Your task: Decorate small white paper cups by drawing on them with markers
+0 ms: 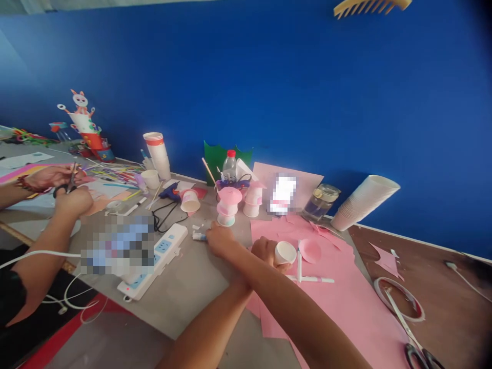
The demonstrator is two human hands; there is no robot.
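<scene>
My forearms cross over the table. My left hand [265, 251] is closed around a white paper cup [285, 252], whose open mouth faces up toward me. Reaching across to the left, my right hand [222, 240] has its fingers closed at the end of a small white and blue tube [199, 236] lying low at the tabletop. A pink cone [310, 250] of paper rests to the right of the held cup, beside white pens [317, 279]. Just beyond my right hand stand two pink-topped cup shapes [229, 206].
Pink paper sheets [323, 302] cover the table's right part. A power strip [154, 264] lies left. Stacked paper cups [365, 202], a jar [321, 201] and a propped phone [283, 193] stand behind. Scissors [403, 323] and tape [418, 310] lie right. Another person's hands [73, 189] hold scissors.
</scene>
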